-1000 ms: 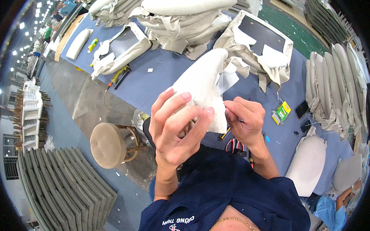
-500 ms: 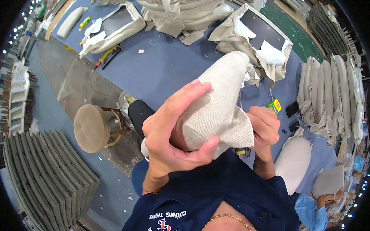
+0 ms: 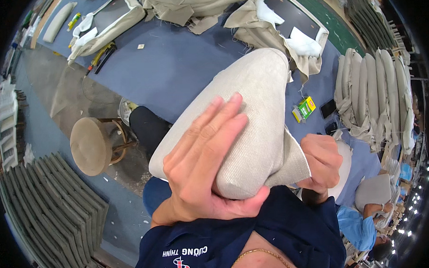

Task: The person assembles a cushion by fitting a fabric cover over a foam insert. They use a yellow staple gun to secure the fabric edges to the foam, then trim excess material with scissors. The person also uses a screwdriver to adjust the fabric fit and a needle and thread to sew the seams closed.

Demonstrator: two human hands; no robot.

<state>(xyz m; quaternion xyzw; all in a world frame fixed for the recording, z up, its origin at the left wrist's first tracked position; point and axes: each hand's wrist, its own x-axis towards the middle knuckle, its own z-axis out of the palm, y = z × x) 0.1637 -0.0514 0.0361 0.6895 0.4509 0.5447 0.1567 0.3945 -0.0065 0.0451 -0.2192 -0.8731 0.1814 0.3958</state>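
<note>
A padded seat cushion [image 3: 241,100] in light beige fabric is held up in front of my chest, one rounded corner toward me. Across its upper face lie the fingers of my left hand [image 3: 201,163], with the thumb hooked around the near corner. From the cushion's right side a loose flap of the cover fabric [image 3: 291,164] sticks out. My right hand [image 3: 322,163] is closed in a fist at the flap's outer edge, pinching the cloth. The fingertips of that hand are hidden.
A blue-topped table [image 3: 146,75] carries a fabric stack [image 3: 186,9], partly covered panels [image 3: 295,22], a yellow-green box [image 3: 304,109] and a phone [image 3: 328,109]. Upright cushions [image 3: 374,95] line the right. A round stool [image 3: 90,146] and stacked grey pads [image 3: 52,210] stand left. A co-worker [image 3: 359,226] sits lower right.
The cushion has turned to show more of its broad upper face. My left fingers have flattened over it, and my right hand has moved slightly right and down with the flap.
</note>
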